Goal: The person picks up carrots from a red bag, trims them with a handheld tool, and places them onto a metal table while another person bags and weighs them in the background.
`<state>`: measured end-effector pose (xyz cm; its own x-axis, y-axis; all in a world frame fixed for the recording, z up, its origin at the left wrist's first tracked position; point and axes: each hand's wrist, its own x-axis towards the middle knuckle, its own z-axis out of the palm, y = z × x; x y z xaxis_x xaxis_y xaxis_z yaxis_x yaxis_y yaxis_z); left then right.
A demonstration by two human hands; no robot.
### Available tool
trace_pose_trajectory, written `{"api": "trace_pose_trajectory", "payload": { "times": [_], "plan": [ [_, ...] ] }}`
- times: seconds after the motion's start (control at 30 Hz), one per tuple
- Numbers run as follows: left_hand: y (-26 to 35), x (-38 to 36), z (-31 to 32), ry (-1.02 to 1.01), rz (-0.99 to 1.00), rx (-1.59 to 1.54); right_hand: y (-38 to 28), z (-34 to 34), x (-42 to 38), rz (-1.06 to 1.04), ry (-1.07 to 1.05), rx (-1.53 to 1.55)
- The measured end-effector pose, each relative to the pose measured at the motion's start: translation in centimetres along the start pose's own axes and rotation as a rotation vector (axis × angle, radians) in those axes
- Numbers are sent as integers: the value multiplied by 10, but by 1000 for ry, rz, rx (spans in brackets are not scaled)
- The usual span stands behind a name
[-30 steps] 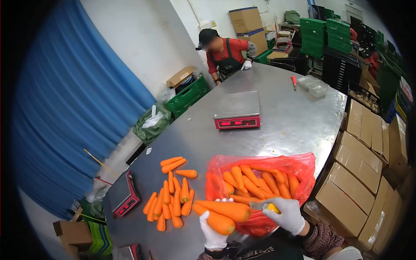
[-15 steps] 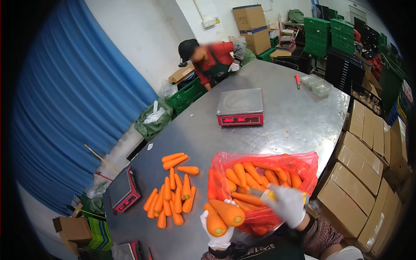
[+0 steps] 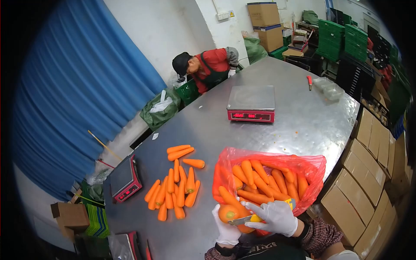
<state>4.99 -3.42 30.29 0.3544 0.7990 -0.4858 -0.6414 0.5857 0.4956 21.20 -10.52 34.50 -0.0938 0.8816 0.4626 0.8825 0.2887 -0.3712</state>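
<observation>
In my left hand [image 3: 226, 225], in a white glove, rest large carrots [image 3: 229, 212], their thick ends toward me. My right hand [image 3: 277, 218], also gloved, is wrapped round a yellow-handled knife [image 3: 256, 218], whose blade lies against the thick end of a held carrot. Just beyond both hands sits an open red plastic bag [image 3: 317, 162] full of carrots. Several loose carrots [image 3: 170, 191] lie in a pile on the metal table [image 3: 201, 130], left of the bag.
A red scale [image 3: 251, 104] stands mid-table, another scale [image 3: 125, 178] at the left edge. A red-handled tool [image 3: 310, 82] and clear trays [image 3: 328, 89] lie at the far right. A co-worker [image 3: 212, 67] leans at the far edge. Cardboard boxes [image 3: 355, 186] line the right side.
My right hand has moved from over the bag to the held carrots, bringing the knife blade against one. The view has shifted slightly, and the co-worker leans lower.
</observation>
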Motion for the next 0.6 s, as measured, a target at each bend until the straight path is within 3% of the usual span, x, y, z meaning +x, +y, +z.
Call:
{"api": "trace_pose_trajectory", "payload": {
  "times": [0.07, 0.13, 0.17, 0.2, 0.27, 0.33, 0.4, 0.47, 0.5, 0.53, 0.57, 0.6],
  "plan": [
    [-1, -4, -1, 10, -27, -27, 3, 4, 4, -5, 0, 11],
    [-4, -2, -8, 18, -53, -55, 17, 6, 13, 169, 37, -55],
    [-3, 1, -15, -161, -110, -104, 34, 5, 18, 165, 37, -320],
    [1, 1, -22, -335, -158, -148, 58, 19, 11, 419, 86, -179],
    [17, 1, -23, -271, -132, 10, 75, 13, 4, 643, 108, -43],
    [39, 8, -31, -219, -109, 53, 83, 18, -7, 678, 172, 94],
    [81, 43, -55, -101, 65, 404, 87, 22, -9, 707, 192, 140],
    [135, 104, -123, 147, 260, 901, 98, 34, -21, 583, 248, -23],
    [166, 112, -112, 166, 436, 1119, 99, 34, -22, 613, 251, -50],
    [190, 143, -140, 174, 673, 1240, 95, 33, -17, 572, 201, -120],
    [222, 187, -200, 328, 681, 1464, 91, 34, -16, 535, 145, -188],
    [237, 183, -192, 587, 507, 1772, 90, 38, -14, 539, 147, -183]
  ]
}}
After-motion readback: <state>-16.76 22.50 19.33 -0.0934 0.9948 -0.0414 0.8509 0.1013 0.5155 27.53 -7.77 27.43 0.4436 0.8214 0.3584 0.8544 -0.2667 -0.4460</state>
